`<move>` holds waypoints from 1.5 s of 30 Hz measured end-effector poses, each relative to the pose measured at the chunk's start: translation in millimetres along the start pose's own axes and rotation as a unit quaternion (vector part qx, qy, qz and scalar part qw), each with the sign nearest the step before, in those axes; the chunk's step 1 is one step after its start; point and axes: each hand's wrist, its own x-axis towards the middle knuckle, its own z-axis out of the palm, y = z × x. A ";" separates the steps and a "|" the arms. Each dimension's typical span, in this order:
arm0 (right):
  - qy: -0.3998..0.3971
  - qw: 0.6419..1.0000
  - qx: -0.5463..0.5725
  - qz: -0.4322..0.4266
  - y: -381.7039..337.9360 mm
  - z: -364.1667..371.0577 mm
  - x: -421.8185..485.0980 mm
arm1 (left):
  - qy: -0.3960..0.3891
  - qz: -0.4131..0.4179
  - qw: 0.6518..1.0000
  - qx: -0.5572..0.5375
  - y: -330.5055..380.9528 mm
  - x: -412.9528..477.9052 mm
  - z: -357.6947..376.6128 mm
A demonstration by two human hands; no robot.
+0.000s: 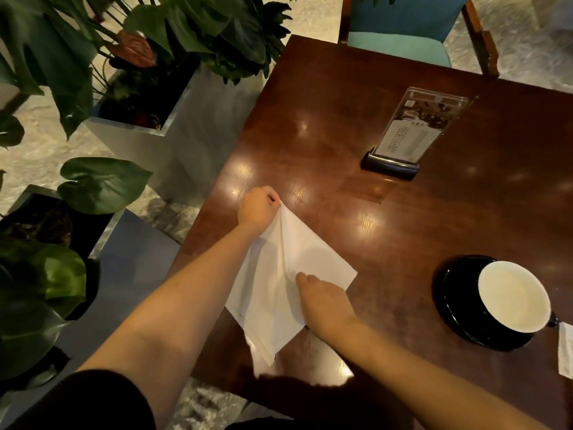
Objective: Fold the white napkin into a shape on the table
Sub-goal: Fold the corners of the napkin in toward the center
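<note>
**Pinching the far corner: one grip lifts, one pins**

Head view. One white napkin (313, 252) lies near the desk's (341, 119) left edge, its near tip reaching toward the near edge. Its long axis runs far to near, along a raised ridge between the two grips.

The left grip (259, 206) is closed, fingers curled round the napkin's far corner and holding it up off the desk. The right grip (325, 301) rests on the middle of the napkin, just right of the ridge. Its fingers point away from the camera, so I cannot tell whether they pinch the cloth or only press it.

The fold likely turns on that ridge. The left grip has the free corner, and the right grip is nearer the napkin's middle and can serve as the anchor.

Counted elsewhere are one cup (511, 301) on one saucer (449, 305) toward the right edge, one menu stand (412, 131) farther back, and one white slip (566, 349) at the right edge.
</note>
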 end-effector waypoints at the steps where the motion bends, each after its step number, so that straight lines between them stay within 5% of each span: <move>1: 0.002 1.000 0.017 0.004 -4.2 6.4 -1.6 | -0.002 -0.001 1.000 -0.007 -0.2 0.8 0.1; 11: 0.074 0.982 0.167 0.056 -15.3 50.7 -42.9 | -0.006 0.021 0.999 -0.027 -7.8 -1.7 -2.7; 23: 0.175 0.967 0.182 -0.036 -35.7 74.3 -44.9 | 0.021 0.037 0.999 -0.033 -5.6 -12.8 -1.2; 31: 0.173 0.964 0.173 -0.099 -12.9 83.5 -57.0 | 0.033 0.184 0.982 0.035 -37.6 -130.6 4.3; 40: 0.218 0.948 0.166 -0.164 -25.9 92.4 -46.4 | 0.052 0.123 0.991 0.013 -79.7 -225.6 18.4; 45: 0.171 0.948 0.197 -0.182 -24.7 95.3 -48.8 | 0.077 0.090 0.993 0.016 -70.9 -237.4 24.4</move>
